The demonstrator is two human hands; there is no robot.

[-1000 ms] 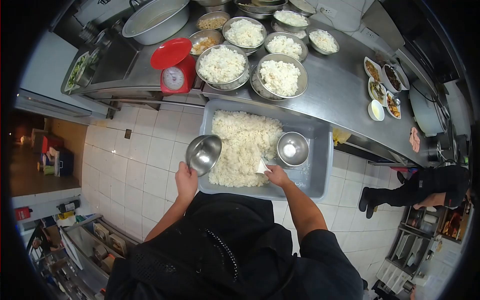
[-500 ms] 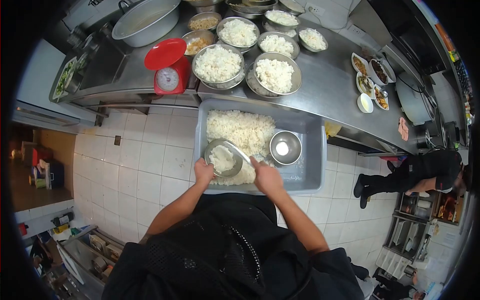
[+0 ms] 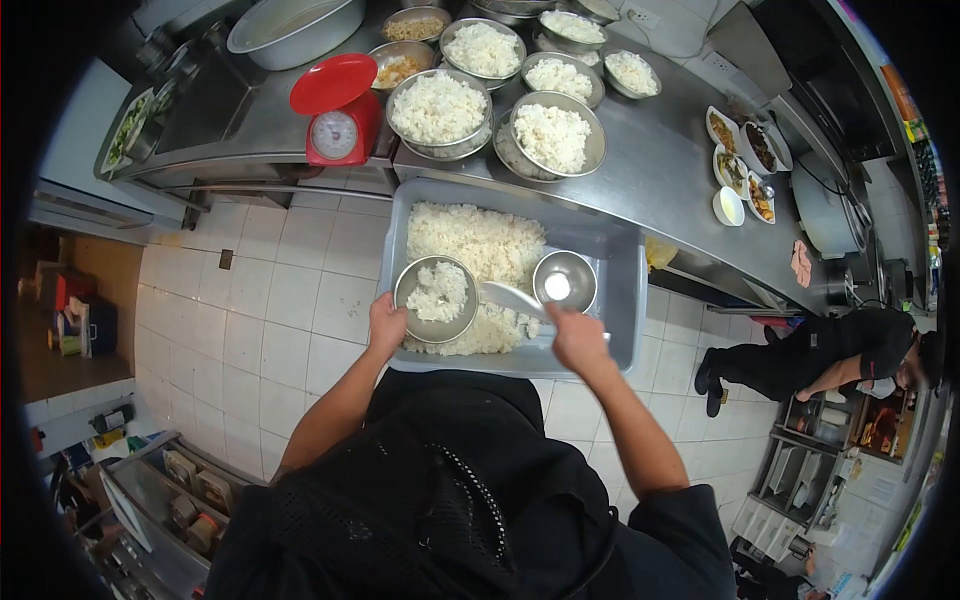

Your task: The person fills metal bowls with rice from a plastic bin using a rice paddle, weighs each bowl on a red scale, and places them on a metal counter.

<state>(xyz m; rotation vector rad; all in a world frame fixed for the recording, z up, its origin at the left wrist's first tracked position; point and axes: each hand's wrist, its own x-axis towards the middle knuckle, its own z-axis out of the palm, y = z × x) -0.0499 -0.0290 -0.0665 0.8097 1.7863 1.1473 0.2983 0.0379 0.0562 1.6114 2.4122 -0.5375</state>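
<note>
A metal bowl with some white rice in it is gripped at its left rim by my left hand. The bowl is over the rice in a grey plastic tub. My right hand is closed around the handle of a white paddle, whose blade points left toward the bowl, apart from it. Just above my right hand an empty metal bowl sits in the right part of the tub.
Several rice-filled bowls and a red scale stand on the steel counter beyond the tub. Small dishes lie at its right. A person in dark clothes stands at the right.
My right hand has moved right with the paddle, away from the held bowl. The held bowl now sits more level, and its rice looks looser and more spread out.
</note>
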